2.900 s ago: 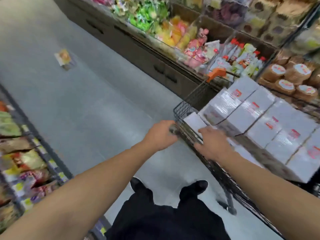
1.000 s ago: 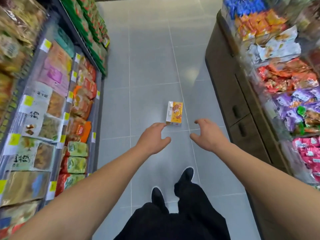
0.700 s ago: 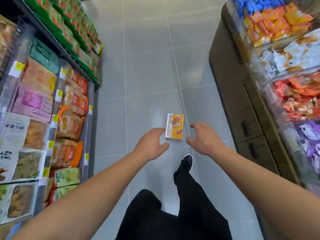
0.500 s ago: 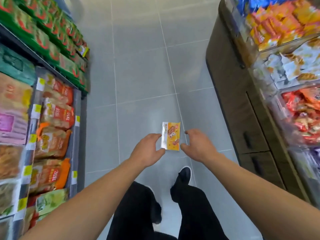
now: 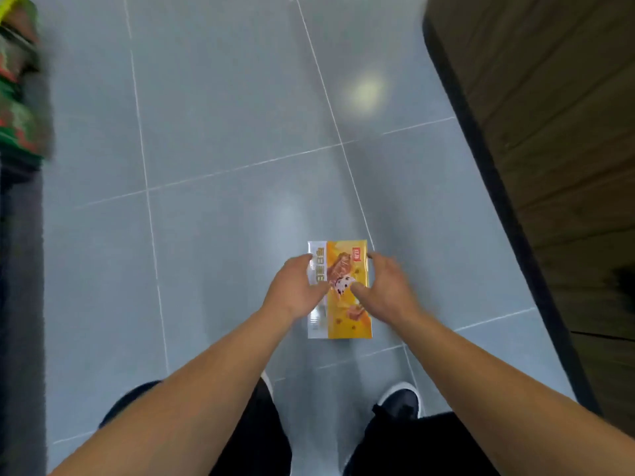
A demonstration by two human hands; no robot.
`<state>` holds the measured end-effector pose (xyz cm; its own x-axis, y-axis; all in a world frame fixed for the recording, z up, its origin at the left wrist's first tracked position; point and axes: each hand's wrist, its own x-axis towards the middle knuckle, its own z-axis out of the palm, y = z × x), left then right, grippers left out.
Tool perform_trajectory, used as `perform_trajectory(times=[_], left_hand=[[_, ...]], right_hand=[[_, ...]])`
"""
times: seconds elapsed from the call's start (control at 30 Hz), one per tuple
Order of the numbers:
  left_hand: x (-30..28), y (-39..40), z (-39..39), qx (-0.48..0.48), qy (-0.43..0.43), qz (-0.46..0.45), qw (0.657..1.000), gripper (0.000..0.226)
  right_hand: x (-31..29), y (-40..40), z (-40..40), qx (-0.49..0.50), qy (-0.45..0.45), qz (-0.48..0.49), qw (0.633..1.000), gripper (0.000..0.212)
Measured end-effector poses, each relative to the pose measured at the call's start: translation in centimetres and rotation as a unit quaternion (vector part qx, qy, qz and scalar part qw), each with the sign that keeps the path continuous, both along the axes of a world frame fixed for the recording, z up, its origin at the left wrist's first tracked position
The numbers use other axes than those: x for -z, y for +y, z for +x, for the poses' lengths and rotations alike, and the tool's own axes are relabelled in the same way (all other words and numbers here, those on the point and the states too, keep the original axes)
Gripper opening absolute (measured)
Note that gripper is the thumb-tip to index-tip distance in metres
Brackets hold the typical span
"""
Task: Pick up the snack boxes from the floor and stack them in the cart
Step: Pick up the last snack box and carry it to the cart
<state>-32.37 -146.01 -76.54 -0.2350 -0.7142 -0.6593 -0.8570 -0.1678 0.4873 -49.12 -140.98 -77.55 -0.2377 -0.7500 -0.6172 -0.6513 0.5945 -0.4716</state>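
We see a floor (image 5: 213, 132) of big grey tiles, smooth and pretty glossy, with soft light spots mirrored in it and thin pale grout lines. The snack box (image 5: 347, 314) looks like printed cardboard, yellow-orange with a white side, and it has a slight sheen. The cabinet (image 5: 536, 108) on the right looks like dark brown wood grain, matt, with a black base strip. The trousers (image 5: 254, 438) look like plain black matt cloth.

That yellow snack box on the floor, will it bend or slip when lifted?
The snack box shows straight edges and flat faces, so it probably stays stiff. Its glossy wrap may be slightly slippery, but the left hand and right hand flank it. It looks flat, unlikely to roll.
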Motion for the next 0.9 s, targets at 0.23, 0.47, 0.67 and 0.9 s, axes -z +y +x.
perform_trajectory(times=[0.23,0.47,0.67,0.9], left_hand=[[18.9,-1.1,-1.5,-0.138,0.068,0.083,0.985,0.053],[16.4,0.0,-1.3,-0.213,0.180,0.164,0.946,0.071],[-2.0,1.5,-1.0,-0.143,0.217,0.199,0.945,0.084],[-27.8,2.9,-0.6,-0.133,0.260,0.171,0.941,0.088]], right_hand=[[17.5,0.0,-0.7,0.178,-0.036,0.023,0.983,0.076],[15.5,1.5,0.0,0.233,-0.068,0.035,0.969,0.044],[-3.0,4.3,-0.3,0.282,-0.104,0.021,0.953,0.039],[-28.2,4.7,-2.5,0.251,-0.124,0.021,0.960,0.041]])
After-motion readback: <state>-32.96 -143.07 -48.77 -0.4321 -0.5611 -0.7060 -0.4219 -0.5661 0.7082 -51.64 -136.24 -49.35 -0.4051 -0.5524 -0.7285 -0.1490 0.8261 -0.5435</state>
